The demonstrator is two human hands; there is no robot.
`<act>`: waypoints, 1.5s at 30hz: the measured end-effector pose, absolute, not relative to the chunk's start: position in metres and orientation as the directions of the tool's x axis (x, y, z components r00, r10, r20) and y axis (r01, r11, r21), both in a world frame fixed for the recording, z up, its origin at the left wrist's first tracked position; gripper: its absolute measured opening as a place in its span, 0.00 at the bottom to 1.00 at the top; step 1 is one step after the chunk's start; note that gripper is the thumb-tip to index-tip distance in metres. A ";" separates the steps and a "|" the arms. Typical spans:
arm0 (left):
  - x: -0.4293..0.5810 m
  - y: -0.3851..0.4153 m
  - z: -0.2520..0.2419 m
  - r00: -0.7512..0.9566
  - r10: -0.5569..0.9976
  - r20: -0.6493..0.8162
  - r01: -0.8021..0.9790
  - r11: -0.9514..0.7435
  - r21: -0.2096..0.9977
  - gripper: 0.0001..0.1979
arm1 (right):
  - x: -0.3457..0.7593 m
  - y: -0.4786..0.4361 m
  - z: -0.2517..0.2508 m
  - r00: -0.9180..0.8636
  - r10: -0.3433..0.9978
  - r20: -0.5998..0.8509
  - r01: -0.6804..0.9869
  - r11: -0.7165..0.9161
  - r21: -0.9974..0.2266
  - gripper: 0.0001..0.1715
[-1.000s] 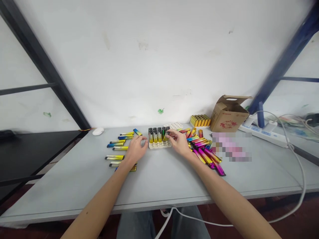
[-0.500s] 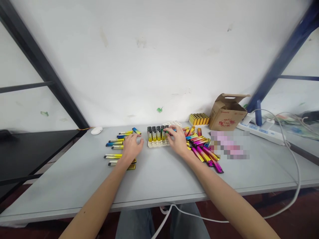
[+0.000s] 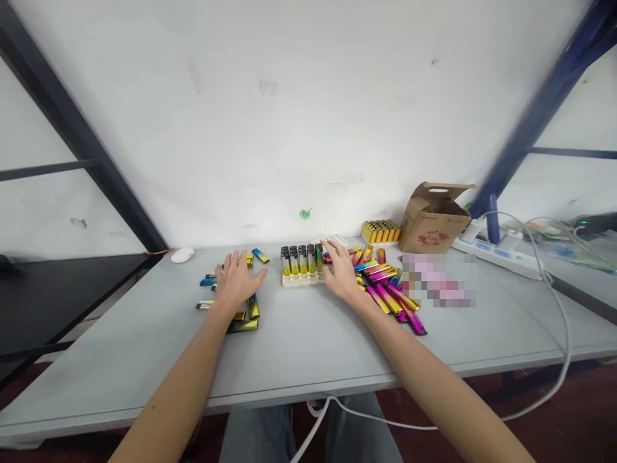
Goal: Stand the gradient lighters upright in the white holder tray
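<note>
Above the scattered lighters on the left, my left hand (image 3: 236,281) is open, fingers spread and palm down, covering some of them. A yellow-and-blue lighter (image 3: 260,256) lies just beyond its fingertips, and a dark-and-gold one (image 3: 253,306) lies beside the wrist. My right hand (image 3: 341,273) is at the right end of a white holed tray (image 3: 303,280), its fingers apart and nothing visible between them. Black-topped lighters (image 3: 295,262) stand upright in the tray's rear rows; a green one (image 3: 319,256) stands nearest my right hand.
Right of my right hand lies a pile of shiny pink, gold and blue pieces (image 3: 388,297). Behind it are a block of upright yellow lighters (image 3: 380,231) and an open cardboard box (image 3: 431,222). A power strip (image 3: 501,254) and a white cable (image 3: 566,347) are further right.
My left hand has shifted left over the lighters and spread its fingers. My right fingers, closed together at the tray's right end before, are now apart. The view has shifted slightly.
</note>
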State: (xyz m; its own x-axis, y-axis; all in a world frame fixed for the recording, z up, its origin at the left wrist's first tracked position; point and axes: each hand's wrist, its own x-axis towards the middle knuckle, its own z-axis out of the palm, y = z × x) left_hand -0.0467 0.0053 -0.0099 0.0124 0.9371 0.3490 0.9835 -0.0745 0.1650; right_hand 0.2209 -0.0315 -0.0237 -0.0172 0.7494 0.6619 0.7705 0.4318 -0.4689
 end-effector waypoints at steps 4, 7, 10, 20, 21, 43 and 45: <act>-0.050 0.010 -0.015 -0.046 0.976 0.212 0.989 0.015 0.148 0.38 | 0.218 -0.030 -0.026 -0.036 0.739 0.673 0.740 0.472 -0.478 0.37; -0.050 0.007 -0.017 -0.012 0.977 0.214 0.989 -0.020 0.146 0.30 | 0.217 -0.030 -0.027 -0.002 0.730 0.684 0.732 0.467 -0.496 0.34; -0.047 0.003 -0.016 0.095 0.962 0.257 0.975 -0.142 0.172 0.21 | 0.218 -0.031 -0.026 0.041 0.725 0.688 0.725 0.451 -0.520 0.32; -0.041 0.001 -0.019 0.200 0.942 0.269 0.923 -0.274 0.272 0.36 | 0.217 -0.034 -0.022 0.060 0.711 0.701 0.720 0.455 -0.524 0.29; -0.041 0.000 -0.020 0.188 0.949 0.253 0.926 -0.257 0.278 0.38 | 0.216 -0.035 -0.021 0.061 0.713 0.698 0.720 0.453 -0.526 0.29; 0.000 -0.046 0.003 0.487 0.396 0.779 0.577 -0.815 0.054 0.44 | 0.190 -0.064 0.006 -0.169 0.833 0.527 0.202 0.552 -0.809 0.14; 0.004 -0.047 0.000 0.517 0.409 0.752 0.570 -0.820 0.055 0.45 | 0.184 -0.065 0.004 -0.229 0.861 0.454 0.126 0.489 -0.863 0.14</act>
State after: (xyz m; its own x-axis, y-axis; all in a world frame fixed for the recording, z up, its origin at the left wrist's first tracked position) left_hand 0.0037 -0.0470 0.0005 0.5167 0.4093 0.7520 0.5699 -0.8199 0.0547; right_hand 0.1842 -0.0654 0.0040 -0.2293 0.8610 0.4540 0.1264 0.4888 -0.8632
